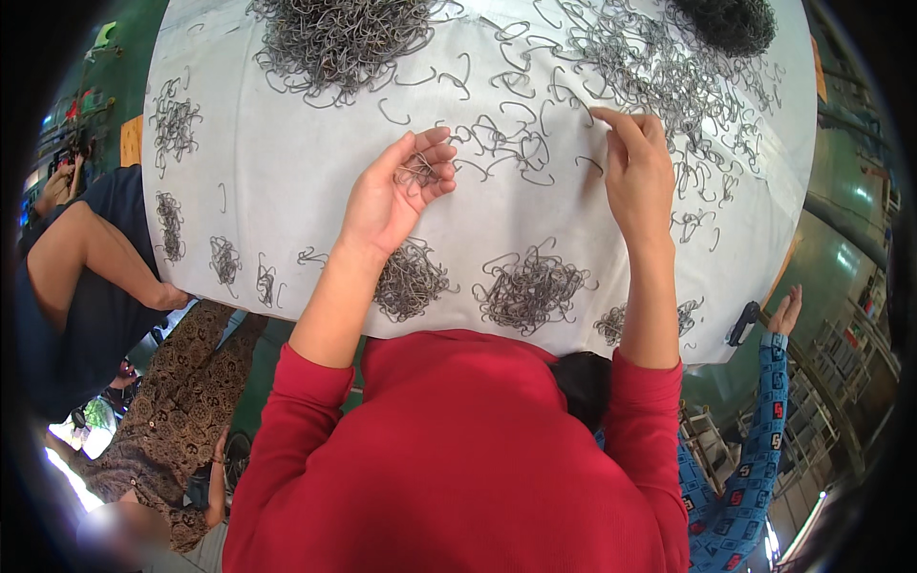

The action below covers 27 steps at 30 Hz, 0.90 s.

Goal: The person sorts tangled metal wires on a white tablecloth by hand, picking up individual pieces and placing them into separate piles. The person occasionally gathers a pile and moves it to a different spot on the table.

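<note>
Holds a few wire hooks (416, 172) in the left hand (392, 199), palm up, with fingers curled loosely. Reaches over the white table (487, 215) with the right hand (638, 177), pointing finger bent just beside another hook; cannot tell if pinching it. Has loose hooks (506, 143) between and beyond both hands. Has bare white room just below, then small piles (535, 291) along the near edge. Has a big heap (344, 43) far off, and a small black thing (743, 325) at the right near corner.
</note>
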### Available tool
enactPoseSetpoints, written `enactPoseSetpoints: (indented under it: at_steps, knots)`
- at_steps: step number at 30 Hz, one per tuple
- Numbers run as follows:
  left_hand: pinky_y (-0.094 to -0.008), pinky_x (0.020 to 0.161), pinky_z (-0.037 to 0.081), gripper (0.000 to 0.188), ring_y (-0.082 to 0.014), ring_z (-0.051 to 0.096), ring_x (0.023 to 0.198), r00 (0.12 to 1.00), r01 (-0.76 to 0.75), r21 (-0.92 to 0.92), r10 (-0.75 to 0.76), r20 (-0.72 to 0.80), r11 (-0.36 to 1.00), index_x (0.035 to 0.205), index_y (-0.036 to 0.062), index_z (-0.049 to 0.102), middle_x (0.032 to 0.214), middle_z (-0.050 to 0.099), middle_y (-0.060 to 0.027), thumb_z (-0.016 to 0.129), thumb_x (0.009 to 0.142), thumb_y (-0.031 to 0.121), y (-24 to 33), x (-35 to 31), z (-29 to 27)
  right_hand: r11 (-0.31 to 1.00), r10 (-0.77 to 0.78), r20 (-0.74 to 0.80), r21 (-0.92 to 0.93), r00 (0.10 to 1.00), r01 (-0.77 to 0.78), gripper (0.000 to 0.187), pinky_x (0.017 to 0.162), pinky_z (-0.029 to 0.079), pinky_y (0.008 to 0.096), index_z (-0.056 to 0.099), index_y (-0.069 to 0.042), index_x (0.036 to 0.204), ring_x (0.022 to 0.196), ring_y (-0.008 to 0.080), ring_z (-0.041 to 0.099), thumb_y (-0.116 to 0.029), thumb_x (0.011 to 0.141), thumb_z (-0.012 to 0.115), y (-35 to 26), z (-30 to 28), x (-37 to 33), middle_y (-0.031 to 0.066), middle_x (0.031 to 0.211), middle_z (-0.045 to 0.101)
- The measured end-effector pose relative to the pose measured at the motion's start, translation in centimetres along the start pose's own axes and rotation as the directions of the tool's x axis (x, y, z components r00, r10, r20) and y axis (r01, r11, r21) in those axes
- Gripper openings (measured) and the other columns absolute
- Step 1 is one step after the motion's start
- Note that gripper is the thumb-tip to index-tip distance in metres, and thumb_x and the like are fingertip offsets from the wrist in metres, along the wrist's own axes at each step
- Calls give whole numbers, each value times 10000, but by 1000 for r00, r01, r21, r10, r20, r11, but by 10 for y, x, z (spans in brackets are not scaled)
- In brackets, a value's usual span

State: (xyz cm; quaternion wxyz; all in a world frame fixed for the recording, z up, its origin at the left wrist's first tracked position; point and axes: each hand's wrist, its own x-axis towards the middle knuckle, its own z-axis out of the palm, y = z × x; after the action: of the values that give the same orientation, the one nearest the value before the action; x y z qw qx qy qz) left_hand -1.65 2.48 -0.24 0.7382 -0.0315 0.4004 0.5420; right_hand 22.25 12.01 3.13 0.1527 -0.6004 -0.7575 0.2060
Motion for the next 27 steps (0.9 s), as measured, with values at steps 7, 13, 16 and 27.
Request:
enactPoseSetpoints:
  at_steps: [7,13,16,27]
  knots:
    - [-305,763,501,363,-166,583,819,1000,-1,14,1,19,1000,1157,-41,524,968,601,-111,421,954,242,0,1,-3,996,-40,106,78,994,32,287,639,457,349,652,-137,1010,743,252,560,6,776,566,-11,-4,-50,73,883,535]
    - [-309,778,498,369,-167,588,825,999,-6,11,5,40,1000,1155,-43,526,973,602,-115,413,956,247,-1,2,-4,997,-69,141,35,988,65,309,643,465,368,627,-108,1045,751,260,555,-2,757,586,-23,11,-70,80,876,536]
    - [-308,778,499,368,-167,588,823,999,-2,8,2,35,1000,1157,-44,524,975,601,-115,411,956,243,-1,2,-5,996,-92,157,17,983,91,299,637,459,364,628,-103,1047,740,261,551,-16,764,586,-26,15,-73,81,879,535]
    - [-309,770,506,365,-167,574,838,1000,-5,8,5,18,1000,1156,-51,527,993,593,-113,433,949,236,0,0,-4,1000,24,46,18,999,-25,110,610,450,399,628,-106,881,689,304,574,-174,795,631,-23,27,-27,81,823,579]
